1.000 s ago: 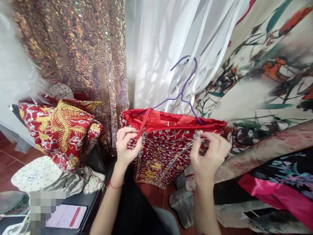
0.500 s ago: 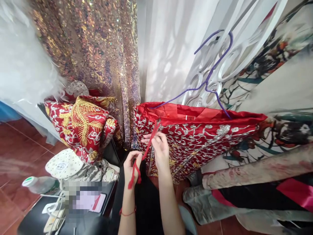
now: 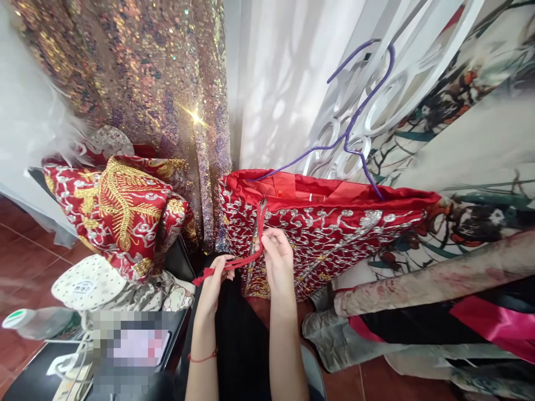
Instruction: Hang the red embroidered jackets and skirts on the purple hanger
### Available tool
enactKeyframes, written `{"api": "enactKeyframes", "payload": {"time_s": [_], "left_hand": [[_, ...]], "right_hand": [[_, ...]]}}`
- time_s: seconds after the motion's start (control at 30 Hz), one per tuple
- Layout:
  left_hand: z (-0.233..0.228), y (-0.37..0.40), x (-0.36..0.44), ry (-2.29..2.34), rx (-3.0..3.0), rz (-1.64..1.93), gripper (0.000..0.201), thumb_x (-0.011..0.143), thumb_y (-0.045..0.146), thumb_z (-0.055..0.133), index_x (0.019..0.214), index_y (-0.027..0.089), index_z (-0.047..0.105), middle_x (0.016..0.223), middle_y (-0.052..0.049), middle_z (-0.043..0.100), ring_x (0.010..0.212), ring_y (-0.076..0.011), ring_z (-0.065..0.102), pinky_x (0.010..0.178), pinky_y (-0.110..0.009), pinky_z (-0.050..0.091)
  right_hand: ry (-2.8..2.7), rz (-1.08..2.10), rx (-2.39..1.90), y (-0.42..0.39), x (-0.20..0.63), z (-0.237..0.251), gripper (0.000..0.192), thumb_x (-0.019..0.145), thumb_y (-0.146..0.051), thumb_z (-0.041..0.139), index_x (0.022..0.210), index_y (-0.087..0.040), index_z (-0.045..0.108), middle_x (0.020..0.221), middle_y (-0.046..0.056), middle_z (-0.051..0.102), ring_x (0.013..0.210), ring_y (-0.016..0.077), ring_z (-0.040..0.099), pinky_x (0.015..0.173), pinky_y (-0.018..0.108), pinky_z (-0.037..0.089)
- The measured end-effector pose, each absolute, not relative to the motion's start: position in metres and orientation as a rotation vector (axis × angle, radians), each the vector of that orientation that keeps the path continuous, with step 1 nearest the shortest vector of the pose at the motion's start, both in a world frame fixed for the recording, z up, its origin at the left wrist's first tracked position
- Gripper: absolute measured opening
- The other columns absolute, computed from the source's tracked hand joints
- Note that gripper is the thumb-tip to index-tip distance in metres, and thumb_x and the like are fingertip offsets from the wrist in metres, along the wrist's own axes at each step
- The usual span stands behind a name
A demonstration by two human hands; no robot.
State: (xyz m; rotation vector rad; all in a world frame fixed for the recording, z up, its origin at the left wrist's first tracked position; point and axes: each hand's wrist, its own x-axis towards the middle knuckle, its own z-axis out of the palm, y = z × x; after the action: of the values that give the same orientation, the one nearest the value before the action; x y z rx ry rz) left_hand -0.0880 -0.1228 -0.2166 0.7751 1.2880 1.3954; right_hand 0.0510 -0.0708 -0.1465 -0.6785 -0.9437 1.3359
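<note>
A red skirt-like garment with silver and gold embroidery hangs from a purple wire hanger, its red waistband facing up. From an opening near its left end runs a red cord. My left hand pinches the cord close to its frayed end, which sticks out to the left. Higher up, my right hand has its fingers closed on the same cord, just in front of the embroidered cloth. Between the two hands the cord stretches slantwise.
A folded red and gold embroidered garment lies at left on a black chair, near a dotted cloth cap, a bottle and a phone. Sequinned fabric hangs behind. Fabric rolls lie at right.
My left hand has turned and shifted slightly left, and the cord's loose end now points left instead of hanging down. My right fingers have closed on the cord. The view has shifted slightly.
</note>
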Motion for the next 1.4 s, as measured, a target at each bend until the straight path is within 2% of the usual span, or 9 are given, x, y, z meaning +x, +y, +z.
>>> {"api": "enactKeyframes", "payload": {"time_s": [0.3,0.63,0.8,0.93,1.07,1.13,1.23,1.3,1.4], "left_hand": [[-0.203,-0.139,-0.094,1.271,1.247,0.861,0.060,0.092,0.068,0.048,0.073,0.018,0.075,0.063,-0.003,0.059,0.066,-0.0170,0.055,0.073,-0.030,0.043],[-0.150,-0.114,-0.054,1.379,1.261,1.599,0.025,0.089,0.043,0.066,0.104,0.023,0.069,0.107,-0.007,0.070,0.097,-0.0199,0.066,0.085,-0.030,0.053],[-0.133,-0.095,-0.047,1.290,1.458,1.673,0.014,0.092,0.034,0.066,0.092,0.021,0.069,0.099,-0.005,0.069,0.096,-0.0175,0.065,0.093,-0.031,0.050],[-0.136,-0.090,-0.050,1.216,1.144,1.749,0.024,0.094,0.045,0.063,0.093,0.020,0.062,0.078,0.000,0.062,0.072,-0.0114,0.059,0.073,-0.024,0.050],[-0.136,-0.091,-0.056,1.179,0.817,1.837,0.040,0.087,0.059,0.066,0.083,0.021,0.055,0.058,0.008,0.035,0.048,-0.0059,0.031,0.045,-0.017,0.027],[-0.132,-0.092,-0.059,1.195,0.787,1.844,0.041,0.083,0.059,0.071,0.085,0.021,0.056,0.056,0.009,0.032,0.047,-0.0053,0.025,0.043,-0.017,0.019],[-0.126,-0.091,-0.059,1.133,0.867,1.769,0.041,0.080,0.055,0.075,0.097,0.021,0.059,0.054,0.010,0.032,0.047,-0.0056,0.021,0.044,-0.019,0.016],[-0.124,-0.089,-0.059,1.096,0.954,1.714,0.042,0.081,0.052,0.075,0.106,0.021,0.061,0.056,0.010,0.037,0.048,-0.0061,0.024,0.046,-0.020,0.020],[-0.123,-0.084,-0.058,1.103,1.089,1.642,0.039,0.084,0.046,0.073,0.111,0.019,0.065,0.059,0.008,0.044,0.052,-0.0070,0.032,0.050,-0.020,0.027]], "right_hand": [[-0.940,1.392,-0.759,-0.077,0.059,-0.155,0.033,0.078,-0.040,0.080,0.104,-0.023,0.070,0.080,-0.001,0.068,0.064,0.0108,0.057,0.061,0.026,0.050],[-1.075,1.284,-0.804,-0.087,0.056,-0.145,0.020,0.084,-0.038,0.074,0.088,-0.023,0.062,0.083,-0.001,0.070,0.071,0.0125,0.065,0.072,0.027,0.055],[-1.341,0.858,-0.997,-0.098,0.061,-0.143,0.015,0.097,-0.035,0.058,0.097,-0.022,0.066,0.096,0.003,0.071,0.090,0.0139,0.066,0.087,0.028,0.053],[-1.268,0.953,-1.005,-0.101,0.070,-0.148,0.022,0.100,-0.043,0.052,0.100,-0.023,0.062,0.067,-0.004,0.059,0.055,0.0093,0.054,0.055,0.022,0.046],[-1.011,1.167,-0.923,-0.099,0.069,-0.154,0.028,0.097,-0.052,0.053,0.101,-0.025,0.056,0.049,-0.013,0.035,0.038,0.0070,0.027,0.037,0.018,0.023],[-1.004,1.081,-0.947,-0.097,0.063,-0.157,0.025,0.096,-0.050,0.057,0.100,-0.025,0.057,0.053,-0.011,0.043,0.042,0.0073,0.037,0.040,0.018,0.030],[-1.242,0.888,-1.039,-0.095,0.055,-0.160,0.020,0.096,-0.041,0.058,0.102,-0.023,0.065,0.082,0.000,0.069,0.070,0.0120,0.063,0.065,0.023,0.050],[-1.438,0.827,-1.062,-0.096,0.051,-0.159,0.019,0.097,-0.036,0.056,0.104,-0.022,0.068,0.098,0.004,0.073,0.084,0.0147,0.068,0.079,0.026,0.052],[-1.623,0.837,-1.018,-0.100,0.050,-0.154,0.021,0.100,-0.030,0.051,0.104,-0.023,0.071,0.096,0.004,0.075,0.082,0.0149,0.069,0.080,0.025,0.052]]}}
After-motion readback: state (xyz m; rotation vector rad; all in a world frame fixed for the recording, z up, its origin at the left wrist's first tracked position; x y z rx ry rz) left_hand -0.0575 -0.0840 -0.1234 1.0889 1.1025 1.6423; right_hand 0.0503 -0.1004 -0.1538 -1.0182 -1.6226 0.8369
